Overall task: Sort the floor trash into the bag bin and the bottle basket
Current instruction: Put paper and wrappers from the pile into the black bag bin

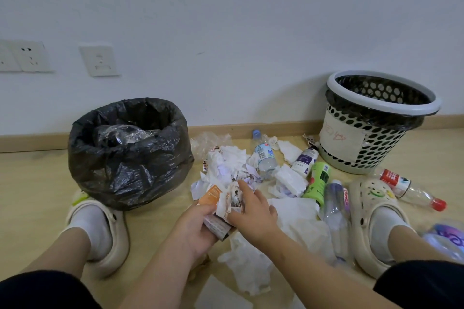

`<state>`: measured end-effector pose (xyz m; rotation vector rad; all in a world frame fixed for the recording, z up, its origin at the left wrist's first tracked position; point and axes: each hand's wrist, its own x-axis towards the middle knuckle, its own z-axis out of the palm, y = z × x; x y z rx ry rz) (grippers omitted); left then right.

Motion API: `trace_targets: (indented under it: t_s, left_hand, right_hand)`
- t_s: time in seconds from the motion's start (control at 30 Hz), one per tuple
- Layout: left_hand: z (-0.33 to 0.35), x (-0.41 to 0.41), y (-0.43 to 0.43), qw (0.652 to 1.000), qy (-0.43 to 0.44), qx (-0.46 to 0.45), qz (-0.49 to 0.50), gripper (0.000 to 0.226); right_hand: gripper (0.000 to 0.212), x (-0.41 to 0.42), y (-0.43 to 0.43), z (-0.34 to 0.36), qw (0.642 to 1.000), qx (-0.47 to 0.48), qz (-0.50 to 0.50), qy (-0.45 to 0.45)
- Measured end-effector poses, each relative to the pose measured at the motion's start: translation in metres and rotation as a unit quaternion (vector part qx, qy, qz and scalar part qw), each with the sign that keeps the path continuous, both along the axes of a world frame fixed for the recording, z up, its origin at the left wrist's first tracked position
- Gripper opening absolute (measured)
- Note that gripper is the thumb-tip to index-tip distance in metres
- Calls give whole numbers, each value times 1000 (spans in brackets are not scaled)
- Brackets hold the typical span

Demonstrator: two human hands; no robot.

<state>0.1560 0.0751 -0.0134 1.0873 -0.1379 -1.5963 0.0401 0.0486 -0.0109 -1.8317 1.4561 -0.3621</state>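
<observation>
The left hand (198, 228) curls around a wad of crumpled paper wrappers (226, 202), one of them orange. The right hand (253, 213) rests on the wad, fingers spread and nearly straight. At the wooden floor's (37, 183) far edge stand a round black-bagged bin (128, 155) and a white perforated plastic basket (364, 148). The basket's red scrawl is unreadable. A clear purple-capped bottle (335, 200) has a label that reads roughly "CeinCen".

From where I stand I count six plastic bottles (317, 180) lying on the floor, two bins, namely one black-bagged bin (125, 170) and one perforated basket (376, 150), two cream clogs (369, 198), three wall socket plates (99, 60), and crumpled papers and wrappers (231, 165) too many to number.
</observation>
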Motion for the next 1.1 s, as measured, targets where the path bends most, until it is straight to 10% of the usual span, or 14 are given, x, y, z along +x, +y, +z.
trace_targets:
  t_s: [0.23,0.4,0.53,0.67,1.1]
  left_hand:
    - [-19,2,-6,994,-103,38,10,33]
    - [-22,6,-5,988,-133,63,46,29]
    - [-20,4,-3,987,-140,55,60,33]
    - [-16,-4,-2,983,-162,58,61,22]
    - [-11,-7,2,983,-177,41,1,22]
  right_hand:
    - [85,4,4,-8,998,21,49,41]
    - [73,0,1,-9,990,89,13,-107]
    - [85,-6,0,-6,937,205,-58,-277]
    - [51,-10,-6,-9,845,305,-122,-421]
    - [33,-5,-6,-18,917,170,-132,-335]
